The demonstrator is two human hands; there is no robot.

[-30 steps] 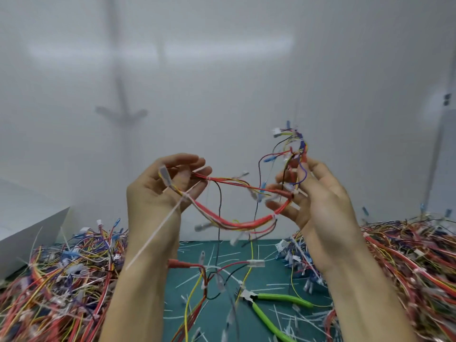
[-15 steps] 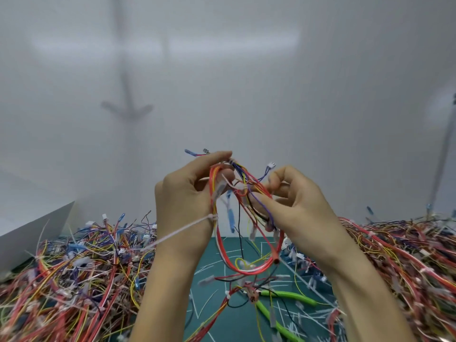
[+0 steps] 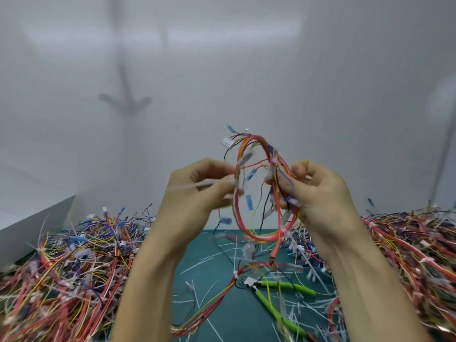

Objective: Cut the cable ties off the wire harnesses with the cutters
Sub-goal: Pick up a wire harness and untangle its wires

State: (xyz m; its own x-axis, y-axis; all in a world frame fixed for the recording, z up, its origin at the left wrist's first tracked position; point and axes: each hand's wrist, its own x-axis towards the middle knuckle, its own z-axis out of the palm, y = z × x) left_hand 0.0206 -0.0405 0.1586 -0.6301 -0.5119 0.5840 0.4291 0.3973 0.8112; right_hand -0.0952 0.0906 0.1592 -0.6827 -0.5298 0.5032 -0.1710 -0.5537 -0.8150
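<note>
A heap of loose harnesses point(image 3: 74, 262) lies at 8 o'clock. The left hand point(image 3: 197, 188) pinches the coiled wire harness point(image 3: 261, 239) at its 9 o'clock edge, where the tail of a white cable tie point(image 3: 187, 187) points toward 9. The coil stands upright, long axis 12 to 6. The right hand point(image 3: 323, 196) curls round its 3 o'clock side. Unheld, the cutters point(image 3: 283, 285) lie on the green mat point(image 3: 222, 312) at 5 o'clock, nose toward 10
</note>
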